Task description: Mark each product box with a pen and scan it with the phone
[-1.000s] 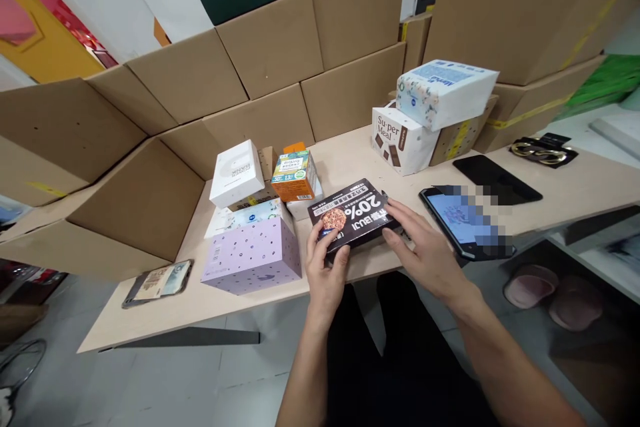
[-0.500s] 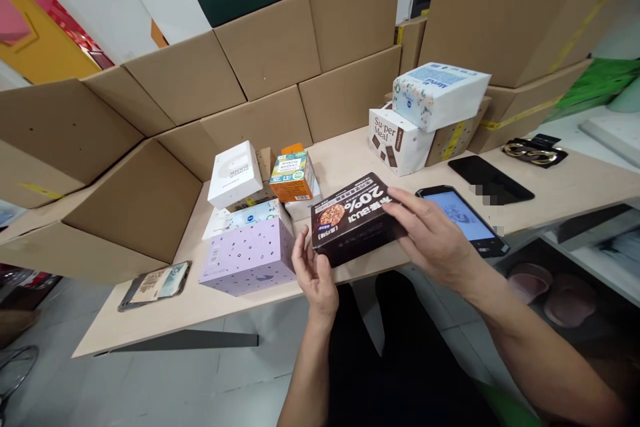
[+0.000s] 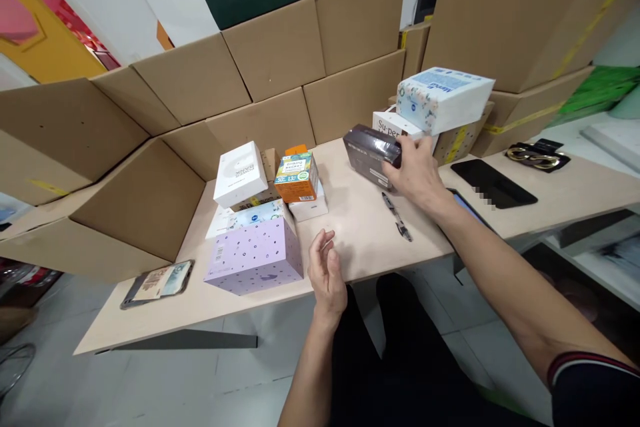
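Observation:
My right hand [image 3: 414, 170] grips a dark snack box [image 3: 369, 153] and holds it out over the table [image 3: 360, 240], right in front of the white "Super Meal" box [image 3: 393, 123]. A blue-and-white tissue pack [image 3: 443, 97] lies on top of that white box. My left hand [image 3: 327, 273] hovers at the table's near edge with its fingers loosely apart and nothing in it, just right of a lilac dotted box [image 3: 255, 255]. A black pen [image 3: 397, 217] lies on the table below my right wrist.
A white box [image 3: 239, 173], an orange carton [image 3: 295, 177] and a floral pack [image 3: 250, 217] cluster at mid-left. A phone [image 3: 157, 282] lies far left. A black phone [image 3: 493, 183] and a dark packet [image 3: 537, 155] lie right. Cardboard boxes [image 3: 275, 47] wall the back.
My right hand has carried the dark box away from the near edge to the back right, up to the white box. My left hand has let go and stayed near the edge. The pen is uncovered.

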Motion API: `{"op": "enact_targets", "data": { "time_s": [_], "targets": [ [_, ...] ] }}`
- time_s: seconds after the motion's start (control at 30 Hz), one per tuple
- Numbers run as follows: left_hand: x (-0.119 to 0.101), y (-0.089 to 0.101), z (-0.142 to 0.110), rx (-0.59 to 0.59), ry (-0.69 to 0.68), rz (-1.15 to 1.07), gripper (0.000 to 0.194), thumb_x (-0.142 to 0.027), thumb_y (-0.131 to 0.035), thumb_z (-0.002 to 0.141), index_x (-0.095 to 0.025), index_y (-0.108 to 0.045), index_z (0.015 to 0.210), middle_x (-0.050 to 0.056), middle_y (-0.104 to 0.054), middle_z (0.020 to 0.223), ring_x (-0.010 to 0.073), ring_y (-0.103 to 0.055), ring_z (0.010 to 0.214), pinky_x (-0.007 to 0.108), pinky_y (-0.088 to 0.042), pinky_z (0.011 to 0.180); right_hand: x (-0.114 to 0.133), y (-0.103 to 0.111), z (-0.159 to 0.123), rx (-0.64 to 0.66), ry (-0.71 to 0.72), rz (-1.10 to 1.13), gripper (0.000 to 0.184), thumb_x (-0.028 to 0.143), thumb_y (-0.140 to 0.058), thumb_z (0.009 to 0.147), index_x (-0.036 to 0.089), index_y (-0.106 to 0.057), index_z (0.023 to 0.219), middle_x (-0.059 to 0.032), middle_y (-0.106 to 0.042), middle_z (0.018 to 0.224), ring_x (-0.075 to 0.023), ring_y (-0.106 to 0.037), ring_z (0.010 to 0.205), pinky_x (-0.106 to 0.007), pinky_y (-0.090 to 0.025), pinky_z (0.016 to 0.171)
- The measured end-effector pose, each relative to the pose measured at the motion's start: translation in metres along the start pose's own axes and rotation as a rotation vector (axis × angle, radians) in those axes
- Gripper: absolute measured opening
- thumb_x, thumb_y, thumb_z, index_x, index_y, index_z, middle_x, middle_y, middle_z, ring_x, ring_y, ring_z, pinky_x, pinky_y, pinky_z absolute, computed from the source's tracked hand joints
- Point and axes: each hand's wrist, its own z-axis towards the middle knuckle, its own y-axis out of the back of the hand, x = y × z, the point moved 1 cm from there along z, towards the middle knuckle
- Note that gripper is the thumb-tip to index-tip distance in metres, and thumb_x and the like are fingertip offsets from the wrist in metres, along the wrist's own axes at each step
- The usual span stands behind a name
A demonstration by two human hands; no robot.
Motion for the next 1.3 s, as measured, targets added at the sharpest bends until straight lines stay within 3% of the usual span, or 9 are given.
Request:
{"op": "enact_targets", "data": {
  "time_s": [0.2,0.33,0.47,0.6,0.77,0.93,1.1,1.2,1.3],
  "targets": [
    [0.0,0.0,0.0,0.028,0.006,0.024,0.039,-0.04,-0.048,0.103,-0.021,-0.054,0.137,0.013,-0.067,0.127,0.0229,-0.065,0.122,0.043,-0.054,0.104,0.021,0.007,-0.011,0.022,0.103,0.059,0.055,0.03,-0.061,0.086,0.012,-0.051,0.137,-0.024,-0.039,0.138,-0.0349,-0.063,0.109,-0.056,-0.052,0.096],
    [0.0,0.0,0.0,0.033,0.019,0.028,0.039,-0.041,-0.048,0.103,-0.022,-0.054,0.136,0.012,-0.067,0.127,0.0229,-0.065,0.121,0.042,-0.054,0.103,0.075,0.015,-0.012,0.326,0.256,0.185,0.077,0.039,-0.071,0.084,0.019,-0.038,0.151,-0.0203,-0.037,0.149,-0.0373,-0.053,0.131,-0.055,-0.047,0.109],
    [0.0,0.001,0.001,0.028,0.028,0.045,0.04,-0.043,-0.048,0.102,-0.021,-0.055,0.136,0.013,-0.067,0.127,0.0241,-0.065,0.12,0.043,-0.054,0.103,0.113,-0.022,0.009,0.611,0.348,0.334,0.111,0.044,-0.083,0.07,0.021,-0.021,0.159,-0.0205,-0.017,0.163,-0.0412,-0.032,0.148,-0.06,-0.036,0.117],
    [0.0,0.003,0.002,0.03,0.052,0.055,0.041,-0.044,-0.048,0.102,-0.021,-0.054,0.135,0.014,-0.065,0.129,0.0244,-0.063,0.121,0.044,-0.054,0.103,0.124,-0.058,0.024,0.727,0.366,0.404,0.104,0.03,-0.079,0.07,0.018,-0.023,0.158,-0.0202,-0.031,0.157,-0.0349,-0.032,0.149,-0.056,-0.032,0.121],
    [-0.002,0.002,0.005,-0.056,0.082,0.01,0.046,-0.046,-0.049,0.101,-0.024,-0.046,0.142,0.014,-0.054,0.141,0.0242,-0.058,0.128,0.043,-0.053,0.105,0.107,-0.024,0.002,0.637,0.394,0.452,0.106,0.022,-0.077,0.067,0.017,-0.023,0.159,-0.0184,-0.031,0.158,-0.0336,-0.041,0.144,-0.048,-0.044,0.115],
    [-0.006,-0.001,0.006,-0.112,0.085,0.021,0.055,-0.052,-0.048,0.1,-0.024,-0.041,0.147,0.014,-0.053,0.143,0.0237,-0.059,0.125,0.039,-0.053,0.103,0.06,0.025,-0.053,0.649,0.387,0.444,0.1,0.037,-0.075,0.077,0.026,-0.02,0.16,-0.0134,-0.023,0.166,-0.0348,-0.04,0.146,-0.05,-0.052,0.106],
    [-0.01,-0.002,0.009,0.035,0.074,0.17,0.054,-0.055,-0.04,0.102,-0.021,-0.055,0.141,0.012,-0.056,0.146,0.0262,-0.052,0.138,0.041,-0.044,0.114,0.021,0.016,-0.098,0.751,0.27,0.428,0.089,0.04,-0.072,0.082,0.029,-0.028,0.158,-0.0148,-0.025,0.167,-0.0347,-0.043,0.145,-0.053,-0.052,0.106],
    [-0.011,-0.001,0.012,0.031,0.12,0.225,0.053,-0.055,-0.042,0.102,-0.022,-0.055,0.141,0.011,-0.057,0.147,0.0257,-0.053,0.138,0.041,-0.044,0.115,0.017,0.01,-0.113,0.751,0.147,0.515,0.084,0.043,-0.068,0.086,0.033,-0.027,0.158,-0.0149,-0.026,0.167,-0.0278,-0.066,0.117,-0.047,-0.06,0.092],
    [-0.012,-0.001,0.012,0.031,0.138,0.229,0.051,-0.054,-0.042,0.102,-0.022,-0.058,0.138,0.011,-0.06,0.143,0.0256,-0.055,0.135,0.042,-0.045,0.114,0.026,0.013,-0.123,0.684,0.051,0.565,0.07,0.051,-0.06,0.092,0.029,-0.036,0.154,-0.0153,-0.045,0.153,-0.0202,-0.069,0.09,-0.045,-0.061,0.087]
  ]
}}
